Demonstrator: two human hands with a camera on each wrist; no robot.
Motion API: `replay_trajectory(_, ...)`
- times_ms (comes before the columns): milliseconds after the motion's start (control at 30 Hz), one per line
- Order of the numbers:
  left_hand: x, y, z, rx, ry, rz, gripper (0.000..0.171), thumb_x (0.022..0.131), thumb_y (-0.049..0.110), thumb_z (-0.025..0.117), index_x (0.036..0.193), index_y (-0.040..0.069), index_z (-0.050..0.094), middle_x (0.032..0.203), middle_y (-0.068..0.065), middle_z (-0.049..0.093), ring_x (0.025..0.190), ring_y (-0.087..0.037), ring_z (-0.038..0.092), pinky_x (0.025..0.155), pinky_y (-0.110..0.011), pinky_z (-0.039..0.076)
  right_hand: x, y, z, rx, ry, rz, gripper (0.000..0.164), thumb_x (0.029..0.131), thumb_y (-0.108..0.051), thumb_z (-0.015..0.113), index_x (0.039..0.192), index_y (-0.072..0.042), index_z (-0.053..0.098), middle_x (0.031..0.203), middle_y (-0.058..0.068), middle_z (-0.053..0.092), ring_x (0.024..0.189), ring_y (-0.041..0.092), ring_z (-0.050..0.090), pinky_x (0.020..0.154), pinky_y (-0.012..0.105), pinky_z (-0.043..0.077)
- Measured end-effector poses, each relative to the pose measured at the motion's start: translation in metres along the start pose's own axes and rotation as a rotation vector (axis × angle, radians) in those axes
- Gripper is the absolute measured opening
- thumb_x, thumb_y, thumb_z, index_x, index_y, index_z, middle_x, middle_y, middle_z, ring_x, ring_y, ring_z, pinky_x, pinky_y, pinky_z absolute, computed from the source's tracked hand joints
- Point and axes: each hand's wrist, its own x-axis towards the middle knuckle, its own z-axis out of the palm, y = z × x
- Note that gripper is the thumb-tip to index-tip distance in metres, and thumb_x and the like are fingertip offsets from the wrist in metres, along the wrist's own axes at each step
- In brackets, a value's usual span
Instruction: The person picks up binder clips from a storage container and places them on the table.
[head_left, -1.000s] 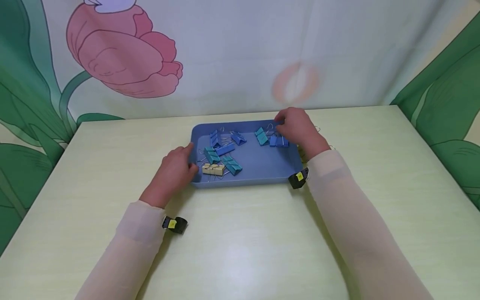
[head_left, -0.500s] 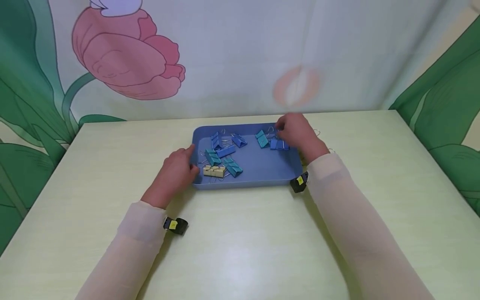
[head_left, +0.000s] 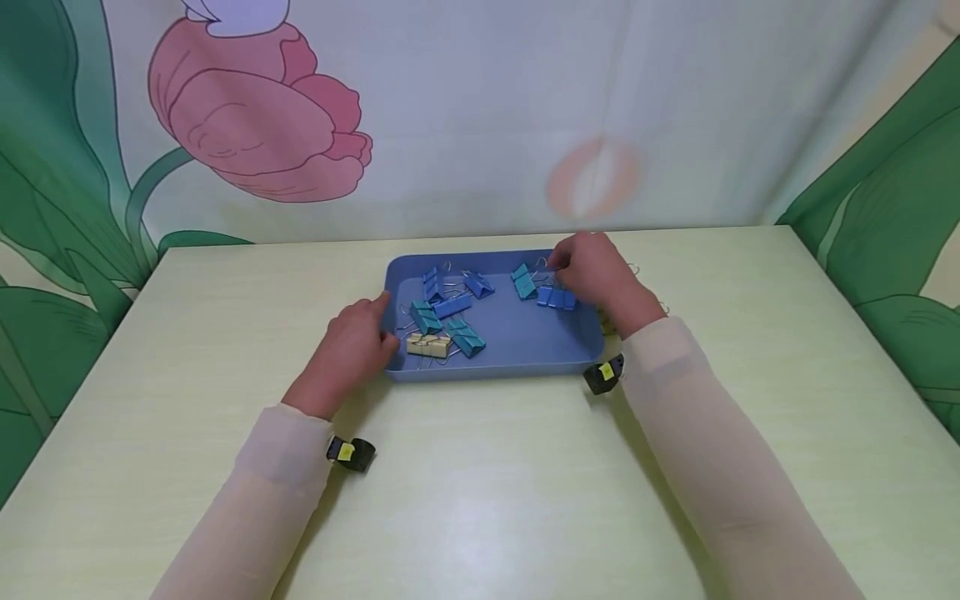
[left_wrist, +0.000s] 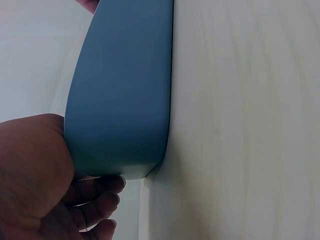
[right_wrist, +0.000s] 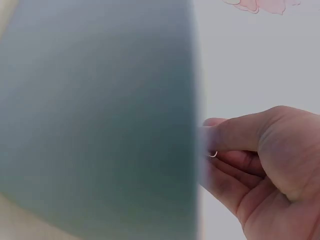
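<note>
In the head view, a blue tray (head_left: 517,354) lies on the table with several binder clips in it. My left hand (head_left: 348,350) holds its left end; the left wrist view shows fingers curled beneath the tray's end wall. My right hand (head_left: 596,271) reaches over the back right corner, thumb and fingers together at a blue binder clip (head_left: 556,298). A wire handle (right_wrist: 213,154) shows between those fingers in the right wrist view, where the tray wall hides the clip's body. Beside it sits a teal binder clip (head_left: 523,282).
On the tray's left half lie more blue and teal clips (head_left: 465,337) and a cream clip (head_left: 428,345). Yellowish clips (head_left: 606,323) stand outside the tray's right end, mostly covered by my right wrist. A patterned curtain (head_left: 465,125) hangs behind the table (head_left: 480,500).
The blue clip at my right fingers has shifted and tilted slightly. My right wrist has moved a little. The left hand keeps its place, and the whole view has drifted slightly.
</note>
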Motion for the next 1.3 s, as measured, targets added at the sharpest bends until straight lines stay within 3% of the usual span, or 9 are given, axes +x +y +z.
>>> replay_trajectory(567,0.001,-0.001,0.0,-0.007,-0.002,0.003,0.064,0.091,0.012,0.049,0.149,-0.006,0.029,0.134,-0.029,0.051,0.105,-0.035,0.051,0.098,-0.05,0.044,-0.018,-0.004,-0.002,0.039,0.048,-0.037,0.019,0.091,-0.009,0.059,0.101,-0.005,0.075,0.104,0.011,0.072,0.093,0.025,0.062,0.084,0.039,0.052)
replay_trajectory(767,0.001,-0.002,0.001,-0.008,-0.005,-0.002,0.064,0.091,0.012,0.049,0.149,-0.005,0.029,0.133,-0.028,0.051,0.102,-0.033,0.05,0.095,-0.048,0.045,-0.024,0.002,-0.002,0.12,0.084,-0.012,0.018,0.091,-0.012,0.062,0.103,-0.007,0.074,0.104,0.01,0.072,0.095,0.024,0.063,0.086,0.038,0.052)
replay_trajectory(1033,0.0,-0.001,0.001,-0.009,-0.025,-0.025,0.065,0.092,0.014,0.049,0.151,-0.003,0.026,0.138,-0.027,0.047,0.11,-0.035,0.05,0.103,-0.051,0.042,-0.03,0.007,-0.004,0.28,0.149,0.061,0.018,0.093,-0.013,0.061,0.105,-0.009,0.073,0.104,0.008,0.072,0.09,0.021,0.066,0.08,0.038,0.054)
replay_trajectory(1300,0.0,0.0,0.001,-0.01,-0.033,-0.033,0.065,0.093,0.014,0.049,0.151,-0.003,0.026,0.138,-0.027,0.047,0.111,-0.035,0.049,0.103,-0.052,0.042,-0.036,0.011,-0.012,0.372,0.25,0.076,0.02,0.092,-0.014,0.062,0.106,-0.007,0.073,0.099,0.011,0.073,0.087,0.022,0.069,0.078,0.037,0.052)
